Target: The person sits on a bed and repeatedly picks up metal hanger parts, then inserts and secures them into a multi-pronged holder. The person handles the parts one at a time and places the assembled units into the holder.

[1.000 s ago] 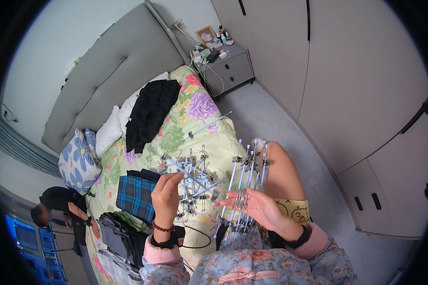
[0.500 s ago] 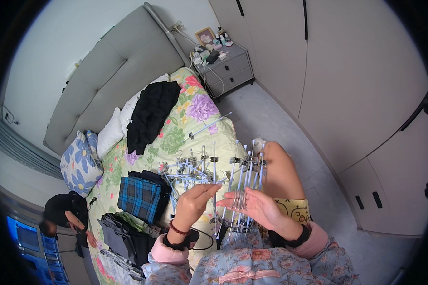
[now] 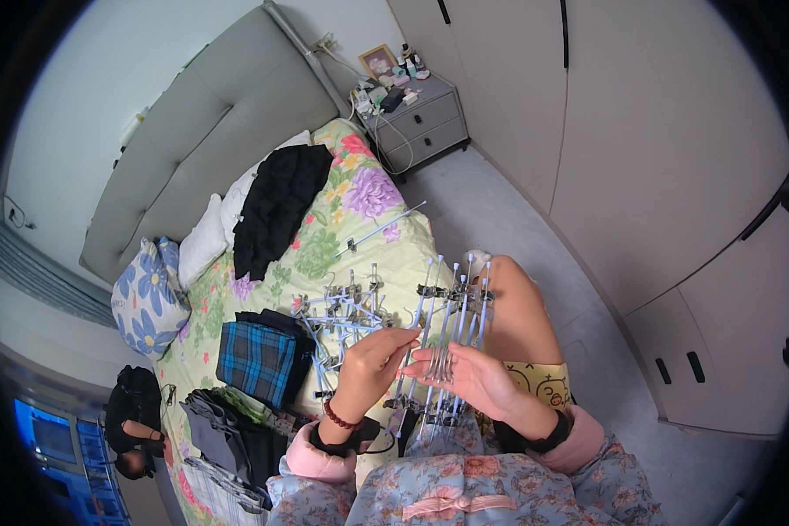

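My right hand (image 3: 482, 379) grips a bunch of blue clip hangers (image 3: 454, 317) by their metal hooks, which lie gathered across the fingers. The bars, with dark clips at both ends, stick out beyond and below the hand. My left hand (image 3: 368, 361) is closed in a pinch on one more clip hanger (image 3: 420, 307), held right against the left side of the bunch. A loose heap of similar hangers (image 3: 346, 314) lies on the bed just past my left hand. Farther off, a single clip hanger (image 3: 386, 225) rests alone on the flowered sheet.
Left of the heap lie folded blue plaid clothes (image 3: 252, 358) and dark folded trousers (image 3: 228, 431). A black garment (image 3: 280, 206) is spread near the pillows (image 3: 203, 241). Another person in black (image 3: 134, 412) bends at the far left bedside. A grey nightstand (image 3: 425, 123) and wardrobe (image 3: 622, 175) stand rightward.
My left hand has moved right, bringing its hanger from apart to beside the bunch in my right hand. The other person has bent lower.
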